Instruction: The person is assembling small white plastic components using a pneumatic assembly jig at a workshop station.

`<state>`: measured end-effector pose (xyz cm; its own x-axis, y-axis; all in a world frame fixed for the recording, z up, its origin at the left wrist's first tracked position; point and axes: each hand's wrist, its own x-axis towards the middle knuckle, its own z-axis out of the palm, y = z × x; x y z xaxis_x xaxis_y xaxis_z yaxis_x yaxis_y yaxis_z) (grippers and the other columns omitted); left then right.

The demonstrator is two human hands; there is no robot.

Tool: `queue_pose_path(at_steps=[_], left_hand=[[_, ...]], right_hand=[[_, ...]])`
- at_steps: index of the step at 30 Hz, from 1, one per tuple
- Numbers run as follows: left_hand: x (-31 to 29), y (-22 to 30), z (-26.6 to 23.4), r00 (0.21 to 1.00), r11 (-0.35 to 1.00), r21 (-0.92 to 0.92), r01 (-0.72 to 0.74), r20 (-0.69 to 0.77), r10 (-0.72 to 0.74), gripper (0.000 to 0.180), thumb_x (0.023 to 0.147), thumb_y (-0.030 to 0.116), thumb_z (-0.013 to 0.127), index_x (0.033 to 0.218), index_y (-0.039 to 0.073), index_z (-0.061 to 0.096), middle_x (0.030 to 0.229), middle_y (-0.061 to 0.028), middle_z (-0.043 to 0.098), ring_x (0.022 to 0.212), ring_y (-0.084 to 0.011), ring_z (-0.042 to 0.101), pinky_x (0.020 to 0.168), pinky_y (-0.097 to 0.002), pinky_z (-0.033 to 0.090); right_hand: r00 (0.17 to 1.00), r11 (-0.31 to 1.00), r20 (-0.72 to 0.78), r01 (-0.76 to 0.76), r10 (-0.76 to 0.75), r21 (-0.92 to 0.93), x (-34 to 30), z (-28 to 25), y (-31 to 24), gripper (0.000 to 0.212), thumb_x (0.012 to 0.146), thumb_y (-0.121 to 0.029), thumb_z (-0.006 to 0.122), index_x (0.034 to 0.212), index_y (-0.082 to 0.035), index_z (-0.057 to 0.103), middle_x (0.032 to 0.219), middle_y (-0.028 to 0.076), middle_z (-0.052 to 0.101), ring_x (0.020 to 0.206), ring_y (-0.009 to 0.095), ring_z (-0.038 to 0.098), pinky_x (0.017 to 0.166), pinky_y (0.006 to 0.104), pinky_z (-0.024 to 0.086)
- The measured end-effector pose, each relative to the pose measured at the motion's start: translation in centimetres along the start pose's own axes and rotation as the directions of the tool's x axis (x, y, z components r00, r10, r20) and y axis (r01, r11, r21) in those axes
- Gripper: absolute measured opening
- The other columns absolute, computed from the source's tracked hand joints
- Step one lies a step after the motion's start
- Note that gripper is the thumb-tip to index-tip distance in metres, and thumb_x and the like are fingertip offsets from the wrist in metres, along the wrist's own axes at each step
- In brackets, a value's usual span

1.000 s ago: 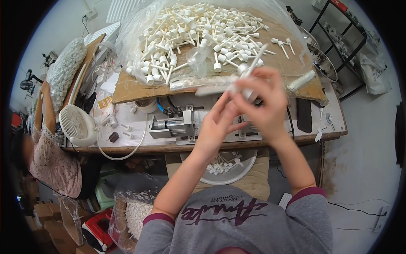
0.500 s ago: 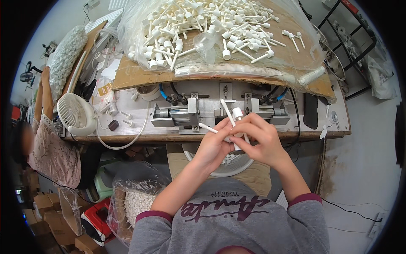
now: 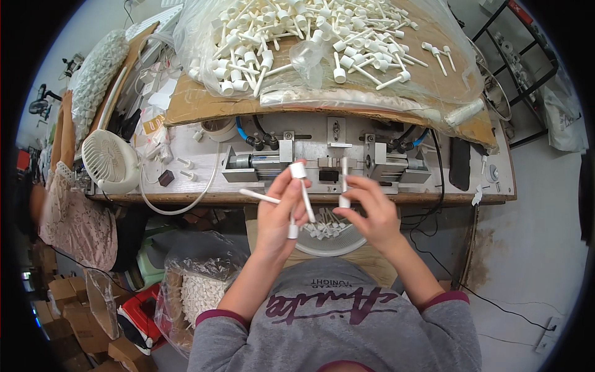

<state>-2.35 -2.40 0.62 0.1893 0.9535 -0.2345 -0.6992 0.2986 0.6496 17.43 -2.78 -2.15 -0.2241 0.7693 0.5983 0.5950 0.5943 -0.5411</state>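
My left hand (image 3: 277, 214) is closed around several white plastic scoops, each with a small cylindrical cup and a thin handle. One white scoop (image 3: 299, 171) has its cup above my fingers, and another handle sticks out to the left. Pinched in my right hand (image 3: 374, 214) is a single white scoop (image 3: 344, 201), upright with its handle pointing up. The hands are apart, in front of a metal fixture (image 3: 328, 162) with a cylinder unit on either side. Below them, a white mesh basket (image 3: 328, 249) with small white pieces sits on my lap.
A heap of white scoops (image 3: 273, 37) lies on plastic film over cardboard (image 3: 204, 105) above the fixture. A white fan (image 3: 110, 162) stands left on the workbench (image 3: 248, 197). Another person (image 3: 77, 211) is at far left. A bag of white pieces (image 3: 201, 296) stands lower left.
My hands have moved apart: the left went left with several scoops, the right slightly right with one scoop. The fixture's middle and the basket show more now.
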Motion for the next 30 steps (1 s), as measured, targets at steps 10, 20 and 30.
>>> queue_pose_path(at_steps=[10, 20, 30], left_hand=[[-0.6, 1.3, -0.6, 0.973, 0.953, 0.198, -0.229, 0.033, 0.227, 0.037, 0.087, -0.001, 0.069, 0.123, -0.001, 0.060, 0.089, 0.0005, 0.057, 0.056, -0.0032, 0.044, 0.049, -0.0191, 0.033], [-0.4, 2.6, 0.3, 0.607, 0.022, 0.766, -0.642, 0.490, 0.626, 0.033, 0.070, -0.006, 0.076, 0.101, 0.005, 0.075, 0.085, -0.0046, 0.064, 0.068, -0.0115, 0.058, 0.058, -0.0237, 0.045], [0.2, 0.2, -0.5, 0.450, -0.173, 0.596, -0.784, 0.737, 0.504, 0.042, 0.065, 0.000, 0.077, 0.106, 0.010, 0.076, 0.084, -0.0032, 0.065, 0.064, -0.0144, 0.061, 0.052, -0.0260, 0.049]], right_hand=[[0.955, 0.825, 0.281, 0.236, -0.099, -0.513, 2.1, 2.6, -0.4, 0.031, 0.074, -0.022, 0.077, 0.093, -0.004, 0.061, 0.117, 0.018, 0.068, 0.048, 0.019, 0.056, 0.049, 0.0277, 0.047], [0.935, 0.904, 0.353, 0.182, -0.037, -0.387, 3.9, 1.4, -0.7, 0.019, 0.077, -0.013, 0.073, 0.086, -0.003, 0.060, 0.107, 0.020, 0.071, 0.056, 0.021, 0.067, 0.054, 0.0287, 0.054], [0.917, 0.710, 0.321, -0.390, 0.238, 0.586, 2.8, -1.8, -2.7, 0.031, 0.075, -0.002, 0.081, 0.102, 0.002, 0.068, 0.113, 0.012, 0.065, 0.091, 0.015, 0.070, 0.073, 0.0283, 0.060]])
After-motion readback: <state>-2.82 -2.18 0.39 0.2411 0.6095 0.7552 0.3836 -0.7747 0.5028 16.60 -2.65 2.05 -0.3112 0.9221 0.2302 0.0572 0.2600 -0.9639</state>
